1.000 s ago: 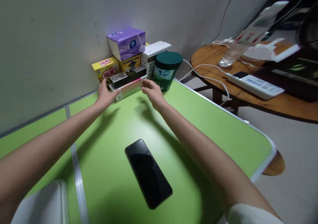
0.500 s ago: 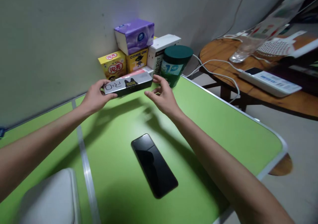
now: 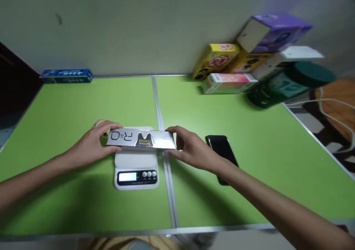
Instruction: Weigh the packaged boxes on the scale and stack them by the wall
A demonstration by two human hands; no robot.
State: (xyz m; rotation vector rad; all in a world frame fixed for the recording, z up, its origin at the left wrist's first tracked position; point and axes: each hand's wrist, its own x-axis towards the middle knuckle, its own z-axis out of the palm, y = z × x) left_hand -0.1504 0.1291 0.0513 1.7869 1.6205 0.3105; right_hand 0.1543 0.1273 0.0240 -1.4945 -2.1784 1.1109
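Observation:
A long silver toothpaste box (image 3: pixel 163 139), marked "R&O" and "Bamboo Charcoal", is held level over a white kitchen scale (image 3: pixel 135 161). My left hand (image 3: pixel 95 141) grips its left end between thumb and fingers. At the other end, my right hand (image 3: pixel 191 146) pinches the box the same way. The box hides the rear part of the scale's platform; whether it touches the platform I cannot tell. The scale's display is lit, but no figures can be read. Partly under my right forearm lies a black phone (image 3: pixel 222 146).
By the wall at the right stand yellow boxes (image 3: pixel 219 59), a pink-and-white box (image 3: pixel 229 81), a purple tissue pack (image 3: pixel 277 31), a white box (image 3: pixel 301 53) and a dark green tub (image 3: pixel 288 85). A blue box (image 3: pixel 66 76) lies at the back left. A metal seam (image 3: pixel 158 105) divides the green table.
The toothpaste box has come away from the stacked boxes to above the scale. My right hand has closed on its right end. The view has swung left.

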